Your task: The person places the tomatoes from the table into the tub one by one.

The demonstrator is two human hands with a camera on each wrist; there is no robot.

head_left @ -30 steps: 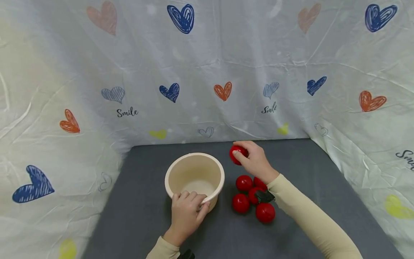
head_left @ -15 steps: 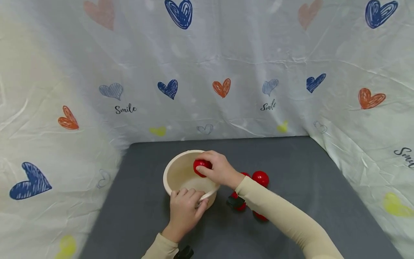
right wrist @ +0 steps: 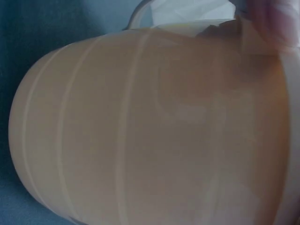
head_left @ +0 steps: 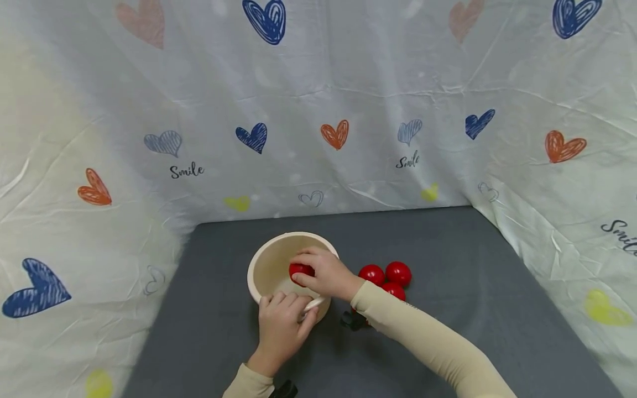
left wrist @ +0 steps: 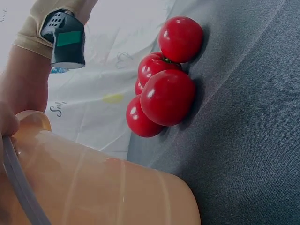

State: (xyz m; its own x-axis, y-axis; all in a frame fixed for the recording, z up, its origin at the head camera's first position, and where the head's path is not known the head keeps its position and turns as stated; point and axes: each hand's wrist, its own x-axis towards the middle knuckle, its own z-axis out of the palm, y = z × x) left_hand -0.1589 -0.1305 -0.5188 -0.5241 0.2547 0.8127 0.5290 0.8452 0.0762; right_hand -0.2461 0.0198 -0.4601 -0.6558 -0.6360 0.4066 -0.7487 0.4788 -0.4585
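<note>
Two bare hands work at one cream, round-walled plastic bucket [head_left: 266, 268], whose open mouth faces up. The fingers of the right hand [head_left: 324, 273] are clamped round a glossy red, round tomato [head_left: 299, 272], parted from the thumb by roughly the breadth of the fruit. That tomato is within the bucket's mouth, at the tips of these fingers; whether it touches the bottom is hidden. The right wrist passes over the side of the rim to the right of the left fingers.

The left hand [head_left: 282, 326] grips the near edge of the bucket, its fingers bent over the rim side by side and its thumb apart from them, on the outside. These fingers are just below the held tomato in the head view, near the right fingers.

To the right of both sets of fingers, outside the bucket, a cluster of loose glossy red, round tomatoes [left wrist: 168, 98] sits on the bench [head_left: 219, 315], which has a dark grey, cloth-like surface. Five show in the left wrist view, close together; the right forearm, in a cream fabric sleeve [head_left: 423, 342], hides some of them in the head view. Beyond the fingers, a white cloth backdrop [head_left: 293, 72] printed with hearts hangs behind the bench. The bucket's ribbed wall fills most of the right wrist view, where the hand at the upper corner is blurred.
</note>
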